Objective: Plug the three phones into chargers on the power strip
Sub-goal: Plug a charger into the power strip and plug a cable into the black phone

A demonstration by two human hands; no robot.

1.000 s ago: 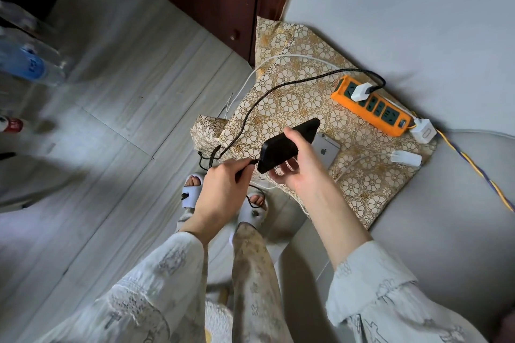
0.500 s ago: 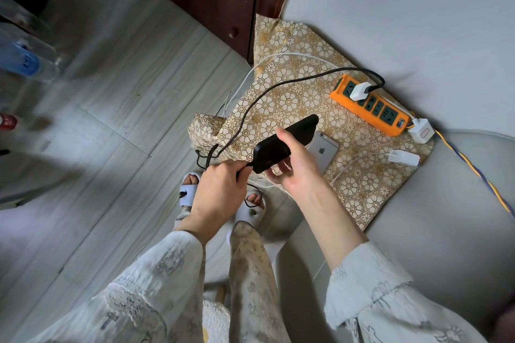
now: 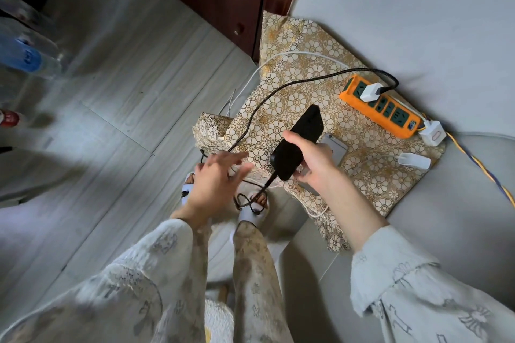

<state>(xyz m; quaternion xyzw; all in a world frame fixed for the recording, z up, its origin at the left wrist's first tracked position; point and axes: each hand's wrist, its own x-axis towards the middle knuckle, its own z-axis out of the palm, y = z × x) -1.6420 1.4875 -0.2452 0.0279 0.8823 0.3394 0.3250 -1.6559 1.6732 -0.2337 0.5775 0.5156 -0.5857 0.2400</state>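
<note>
Left hand (image 3: 216,175): it has let go of the plug, fingers now spread, holding nothing.
Right hand (image 3: 312,160): grips the black phone (image 3: 298,145) above the patterned cloth (image 3: 301,83).
Black cable (image 3: 267,184): now seated in the phone's lower end – it runs to the white charger (image 3: 369,92) on the orange power strip (image 3: 381,108).
Meaning: one phone looks connected – the silver phone (image 3: 335,149) lies unplugged.

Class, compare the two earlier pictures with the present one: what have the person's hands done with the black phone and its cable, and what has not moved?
The left hand has let go of the black cable, which is now plugged into the black phone, and has drawn back to the left, fingers spread. The right hand still grips the phone. The orange power strip, white charger and silver phone stayed put.
</note>
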